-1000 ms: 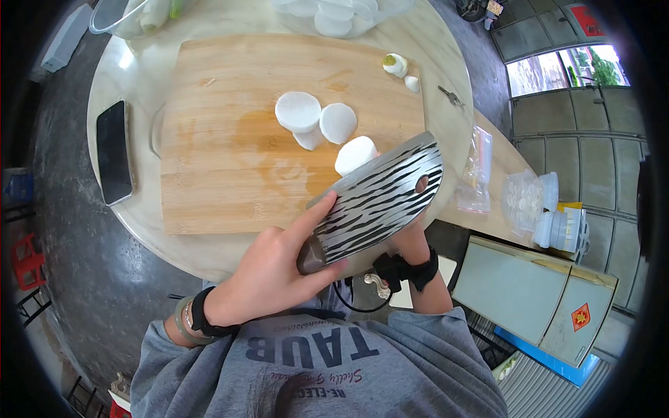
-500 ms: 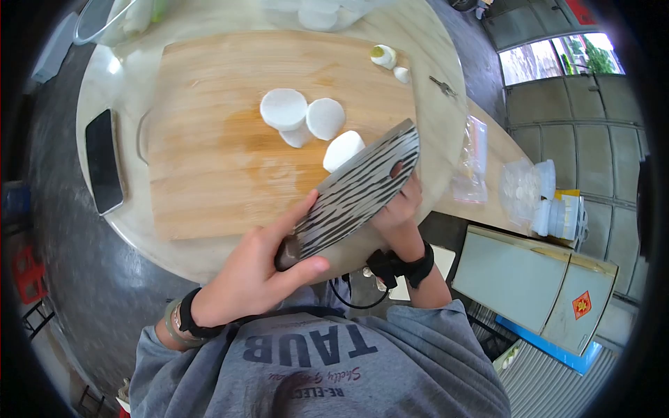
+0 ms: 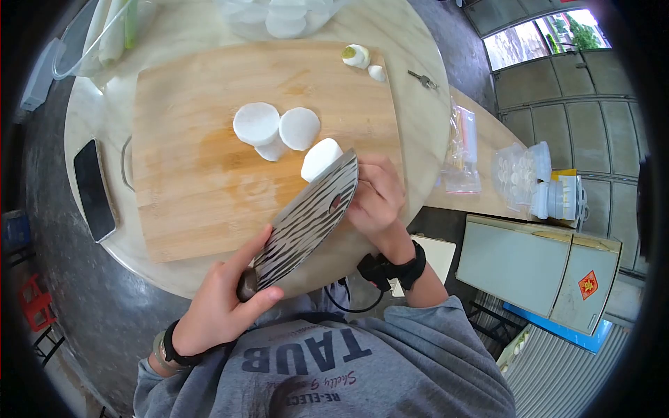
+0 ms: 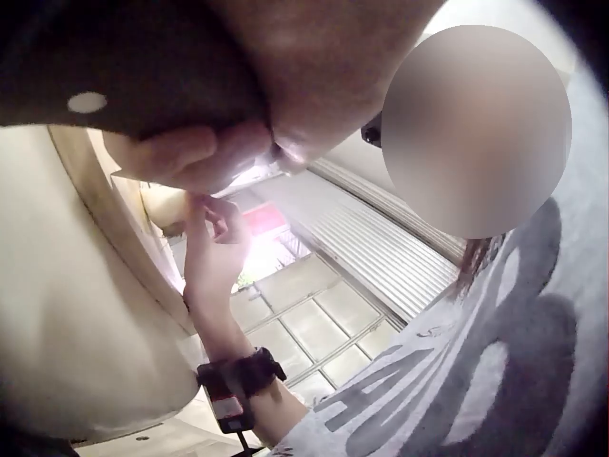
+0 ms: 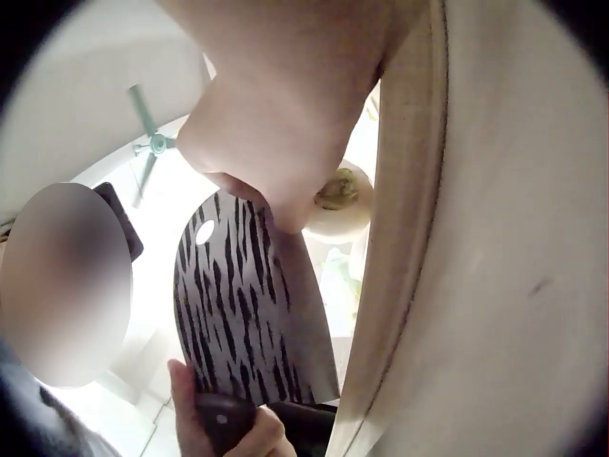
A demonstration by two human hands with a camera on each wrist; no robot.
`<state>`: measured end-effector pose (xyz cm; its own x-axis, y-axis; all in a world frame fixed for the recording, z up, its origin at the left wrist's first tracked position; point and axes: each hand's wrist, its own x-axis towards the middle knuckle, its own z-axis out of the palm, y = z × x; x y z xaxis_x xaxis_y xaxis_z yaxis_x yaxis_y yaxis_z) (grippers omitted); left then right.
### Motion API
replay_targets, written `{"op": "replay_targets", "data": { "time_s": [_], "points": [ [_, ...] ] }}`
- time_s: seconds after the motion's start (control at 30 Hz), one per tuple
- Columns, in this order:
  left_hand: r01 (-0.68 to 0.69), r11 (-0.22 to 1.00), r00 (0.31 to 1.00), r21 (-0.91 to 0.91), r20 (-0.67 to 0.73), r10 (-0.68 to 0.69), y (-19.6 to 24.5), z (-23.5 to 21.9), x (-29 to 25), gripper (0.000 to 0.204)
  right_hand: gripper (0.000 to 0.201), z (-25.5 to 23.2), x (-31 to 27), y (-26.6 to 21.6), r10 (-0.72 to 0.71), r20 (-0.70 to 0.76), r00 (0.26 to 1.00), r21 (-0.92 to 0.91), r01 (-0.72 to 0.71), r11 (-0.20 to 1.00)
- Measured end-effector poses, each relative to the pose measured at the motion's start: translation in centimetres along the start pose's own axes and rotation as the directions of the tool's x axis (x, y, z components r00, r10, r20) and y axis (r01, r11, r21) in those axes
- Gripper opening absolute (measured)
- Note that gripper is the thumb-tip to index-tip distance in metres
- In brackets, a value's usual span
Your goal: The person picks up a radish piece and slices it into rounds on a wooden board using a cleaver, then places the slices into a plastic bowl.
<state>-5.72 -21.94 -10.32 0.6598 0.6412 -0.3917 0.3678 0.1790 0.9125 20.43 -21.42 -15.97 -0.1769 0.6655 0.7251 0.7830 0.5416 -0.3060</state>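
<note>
The left hand (image 3: 216,306), at 7 o'clock, grips the cleaver (image 3: 306,217) handle. The radish chunk (image 3: 320,159) lies on the cutting board (image 3: 188,174). The right hand (image 3: 376,195), fingers curled, touches the blade; whether it pinches, I cannot tell. I judge slicing underway; next needs steadying the chunk.

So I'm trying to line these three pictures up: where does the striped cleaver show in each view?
Head: the cleaver runs diagonally through the lower centre, its handle gripped by the left hand, its tip beside the white radish piece.
Left wrist: the blade is not in view; only a dark handle end fills the top left.
Right wrist: its blade stands at lower centre.
Shared landmark: the wooden cutting board, seen edge-on in the right wrist view.
</note>
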Motion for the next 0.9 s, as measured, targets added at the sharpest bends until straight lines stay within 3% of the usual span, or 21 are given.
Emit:
{"op": "replay_targets", "data": {
  "time_s": [0.57,0.7,0.8,0.9],
  "points": [
    [-0.07,0.996,0.995,0.05,0.068,0.067,-0.2,-0.8,0.1,0.074,0.032,0.2,0.6,0.4,-0.038,-0.023,0.999,0.033,0.039,0.999],
    [0.055,0.997,0.987,0.05,0.146,-0.062,1.0,-1.3,0.1,0.08,0.031,0.1,0.3,0.5,0.034,-0.003,0.999,0.122,-0.033,0.992],
    [-0.043,0.997,0.993,0.068,0.111,0.035,1.0,-1.0,0.3,0.084,0.033,-0.1,-0.1,0.7,0.054,0.046,0.997,0.15,-0.061,0.987],
    [0.012,0.995,0.988,0.103,0.15,-0.028,1.8,-1.5,0.6,0.086,0.032,-0.3,-0.2,0.6,0.1,0.079,0.992,0.183,-0.113,0.977]
  ]
}}
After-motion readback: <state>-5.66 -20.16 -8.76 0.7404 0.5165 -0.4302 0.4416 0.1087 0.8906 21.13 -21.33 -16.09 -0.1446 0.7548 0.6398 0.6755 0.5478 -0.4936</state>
